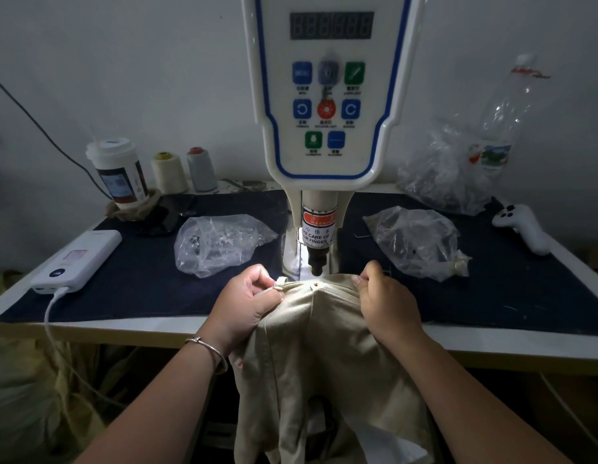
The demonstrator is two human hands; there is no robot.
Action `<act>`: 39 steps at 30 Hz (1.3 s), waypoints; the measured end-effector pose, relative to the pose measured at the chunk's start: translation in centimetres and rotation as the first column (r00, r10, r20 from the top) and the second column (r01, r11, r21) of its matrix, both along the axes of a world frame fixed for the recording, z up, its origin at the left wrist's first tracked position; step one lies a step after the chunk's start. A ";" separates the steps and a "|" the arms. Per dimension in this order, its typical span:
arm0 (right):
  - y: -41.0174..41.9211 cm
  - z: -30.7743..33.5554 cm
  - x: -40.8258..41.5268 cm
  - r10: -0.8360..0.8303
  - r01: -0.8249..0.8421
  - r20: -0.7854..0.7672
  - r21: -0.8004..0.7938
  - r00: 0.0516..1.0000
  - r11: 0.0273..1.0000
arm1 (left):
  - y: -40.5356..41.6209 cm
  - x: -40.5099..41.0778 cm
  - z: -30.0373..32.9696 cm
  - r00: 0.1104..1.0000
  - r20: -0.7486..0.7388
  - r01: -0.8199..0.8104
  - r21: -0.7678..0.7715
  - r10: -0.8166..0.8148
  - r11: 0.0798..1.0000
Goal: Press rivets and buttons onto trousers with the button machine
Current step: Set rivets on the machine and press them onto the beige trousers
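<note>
Both hands (pixel 249 298) (pixel 386 301) grip trousers (pixel 324 346), waistband toward the machine (pixel 326 95).

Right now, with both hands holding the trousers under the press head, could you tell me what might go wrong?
1. The left hand and right hand grip the trousers close beside the press head; a fingertip could get caught.
2. The cloth is bunched, so the red mark may shift off target.
</note>
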State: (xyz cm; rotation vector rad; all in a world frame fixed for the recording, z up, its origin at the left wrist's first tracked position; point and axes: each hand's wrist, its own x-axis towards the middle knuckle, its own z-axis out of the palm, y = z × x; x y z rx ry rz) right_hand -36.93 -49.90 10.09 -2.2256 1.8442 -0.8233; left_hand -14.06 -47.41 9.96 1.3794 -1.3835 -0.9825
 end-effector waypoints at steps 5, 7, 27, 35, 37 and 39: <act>0.8 1.8 0.2 0.016 -0.002 0.249 -0.056 0.968 0.998 | 0.8 -0.4 0.4 0.998 -0.065 -0.021 -0.033 0.018 0.999; 1.6 3.5 0.8 0.088 -0.047 0.356 -0.123 0.930 0.991 | 1.3 -0.4 1.0 0.998 -0.057 -0.043 -0.092 0.037 0.995; 5.8 5.2 0.4 -0.103 -0.220 0.697 0.358 0.709 0.908 | 5.1 -0.1 5.6 0.998 0.068 -0.021 0.072 0.016 0.997; 9.7 8.3 -0.9 0.088 -0.477 0.801 0.261 0.592 0.839 | 8.2 0.3 8.0 0.989 0.006 0.142 0.212 -0.147 0.967; 10.5 9.5 -0.8 0.131 -0.524 0.817 0.228 0.561 0.821 | 8.9 0.4 8.9 0.971 -0.071 0.240 0.262 -0.229 0.935; 11.3 10.5 -0.5 0.168 -0.564 0.825 0.207 0.540 0.799 | 9.5 0.3 9.6 0.930 -0.220 0.349 0.277 -0.295 0.895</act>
